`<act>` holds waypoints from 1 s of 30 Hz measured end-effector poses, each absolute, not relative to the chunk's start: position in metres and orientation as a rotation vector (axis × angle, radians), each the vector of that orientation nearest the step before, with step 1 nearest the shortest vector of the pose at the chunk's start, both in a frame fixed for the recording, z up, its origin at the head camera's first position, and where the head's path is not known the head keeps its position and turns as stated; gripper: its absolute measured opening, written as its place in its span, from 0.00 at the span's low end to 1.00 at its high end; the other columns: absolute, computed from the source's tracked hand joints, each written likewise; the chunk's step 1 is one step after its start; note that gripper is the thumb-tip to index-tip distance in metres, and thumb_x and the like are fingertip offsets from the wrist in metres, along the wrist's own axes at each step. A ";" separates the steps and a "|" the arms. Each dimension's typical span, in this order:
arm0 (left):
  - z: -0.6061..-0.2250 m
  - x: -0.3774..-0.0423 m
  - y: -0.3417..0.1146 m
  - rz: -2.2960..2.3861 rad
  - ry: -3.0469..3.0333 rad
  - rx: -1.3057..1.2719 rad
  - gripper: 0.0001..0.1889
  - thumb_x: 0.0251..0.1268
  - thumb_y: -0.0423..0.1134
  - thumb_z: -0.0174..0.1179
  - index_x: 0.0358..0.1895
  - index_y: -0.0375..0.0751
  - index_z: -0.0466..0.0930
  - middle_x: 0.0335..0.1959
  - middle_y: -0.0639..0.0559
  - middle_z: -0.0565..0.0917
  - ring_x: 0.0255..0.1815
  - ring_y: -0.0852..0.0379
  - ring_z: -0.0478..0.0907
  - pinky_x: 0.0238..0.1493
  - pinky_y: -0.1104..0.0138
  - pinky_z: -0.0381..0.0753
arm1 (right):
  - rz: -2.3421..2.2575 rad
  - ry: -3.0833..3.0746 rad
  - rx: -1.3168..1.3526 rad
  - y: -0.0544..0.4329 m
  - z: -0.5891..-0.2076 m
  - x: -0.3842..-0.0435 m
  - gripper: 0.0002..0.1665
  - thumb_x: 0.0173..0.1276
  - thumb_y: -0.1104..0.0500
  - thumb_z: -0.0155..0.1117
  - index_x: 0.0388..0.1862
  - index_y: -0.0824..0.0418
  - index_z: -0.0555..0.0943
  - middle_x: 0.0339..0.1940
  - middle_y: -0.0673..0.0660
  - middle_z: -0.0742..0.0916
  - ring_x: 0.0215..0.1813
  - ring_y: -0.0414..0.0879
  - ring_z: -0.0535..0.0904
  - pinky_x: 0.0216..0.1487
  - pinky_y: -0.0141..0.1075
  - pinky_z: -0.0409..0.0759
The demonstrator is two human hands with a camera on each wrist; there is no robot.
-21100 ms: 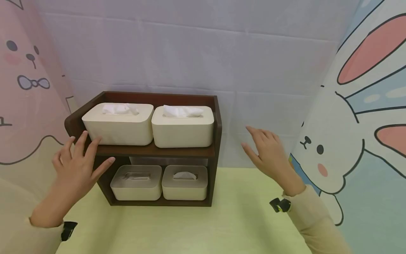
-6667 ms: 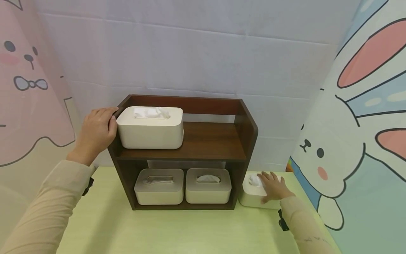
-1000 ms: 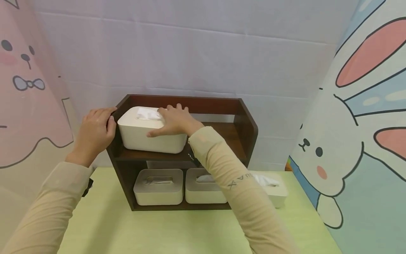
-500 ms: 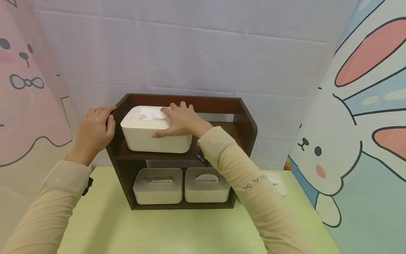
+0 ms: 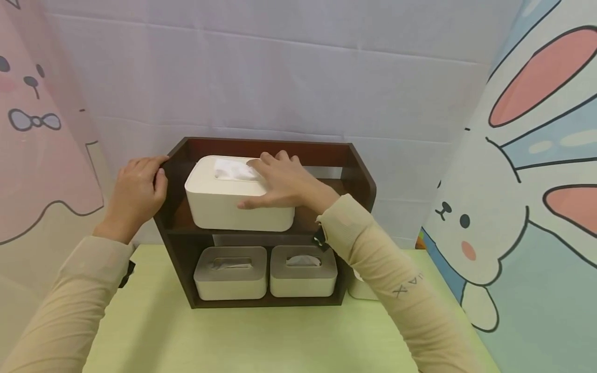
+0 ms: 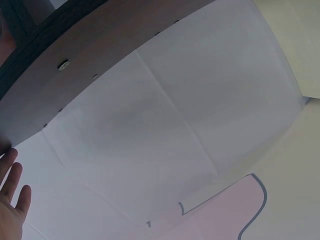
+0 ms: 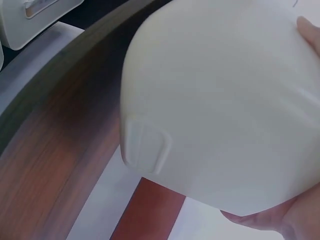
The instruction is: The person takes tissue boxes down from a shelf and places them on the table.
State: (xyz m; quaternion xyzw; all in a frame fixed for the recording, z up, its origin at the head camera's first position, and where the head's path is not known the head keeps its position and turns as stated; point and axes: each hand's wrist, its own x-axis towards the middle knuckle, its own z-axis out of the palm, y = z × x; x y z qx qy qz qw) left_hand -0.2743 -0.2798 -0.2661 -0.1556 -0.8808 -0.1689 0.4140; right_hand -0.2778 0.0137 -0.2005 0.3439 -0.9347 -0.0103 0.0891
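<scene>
Tissue box (image 5: 219,210) shifted rightward, right hand (image 5: 289,182) gripping it, left hand (image 5: 134,196) resting straight-fingered against shelf (image 5: 275,148).

Right sleeve (image 5: 373,254) hides most of the tissue box (image 5: 363,291) beside the shelf (image 5: 173,259). Left wrist view: left hand (image 6: 10,215) cut by the left edge. Sleeve lettering (image 5: 399,291): too small to read.

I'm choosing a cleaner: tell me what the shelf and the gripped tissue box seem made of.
Shelf: probably wood or woodgrain board, dark brown, satin; grain streaks show in the right wrist view. Gripped tissue box: likely moulded plastic, cream, smooth, dull sheen; rounded corners suggest it.
</scene>
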 end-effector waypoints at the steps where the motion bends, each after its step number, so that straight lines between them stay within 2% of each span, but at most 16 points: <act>1: -0.266 -0.274 -0.280 -0.426 -2.217 -0.390 0.17 0.65 0.34 0.42 0.51 0.31 0.74 0.47 0.32 0.78 0.50 0.34 0.69 0.48 0.43 0.64 | -0.026 -2.769 1.033 0.017 -0.201 -0.275 0.55 0.46 0.20 0.48 0.70 0.46 0.56 0.63 0.50 0.68 0.52 0.50 0.65 0.48 0.43 0.66; 8: -0.267 -0.275 -0.280 -0.420 -2.228 -0.384 0.18 0.65 0.34 0.42 0.52 0.31 0.74 0.47 0.32 0.78 0.50 0.34 0.69 0.48 0.42 0.63 | 0.005 -2.708 1.090 0.037 -0.204 -0.257 0.53 0.47 0.21 0.50 0.68 0.47 0.59 0.59 0.49 0.70 0.51 0.50 0.66 0.49 0.45 0.67; 15: -0.266 -0.275 -0.281 -0.427 -2.221 -0.388 0.17 0.65 0.34 0.42 0.51 0.31 0.74 0.47 0.32 0.78 0.49 0.34 0.69 0.49 0.43 0.63 | -0.004 -2.658 1.141 0.058 -0.212 -0.235 0.53 0.48 0.22 0.50 0.68 0.48 0.60 0.64 0.51 0.68 0.61 0.54 0.65 0.58 0.52 0.65; 24: -0.267 -0.276 -0.282 -0.422 -2.215 -0.392 0.17 0.65 0.34 0.42 0.51 0.31 0.74 0.46 0.32 0.78 0.49 0.34 0.69 0.48 0.43 0.63 | 0.021 -2.531 1.215 0.084 -0.228 -0.208 0.52 0.47 0.23 0.52 0.66 0.51 0.63 0.57 0.49 0.71 0.56 0.51 0.67 0.51 0.44 0.69; 30: -0.266 -0.276 -0.282 -0.418 -2.209 -0.394 0.17 0.64 0.34 0.42 0.50 0.30 0.75 0.46 0.32 0.78 0.49 0.34 0.69 0.49 0.43 0.64 | 0.034 -2.525 1.249 0.104 -0.243 -0.191 0.51 0.48 0.25 0.54 0.66 0.52 0.63 0.59 0.52 0.70 0.57 0.52 0.67 0.54 0.48 0.68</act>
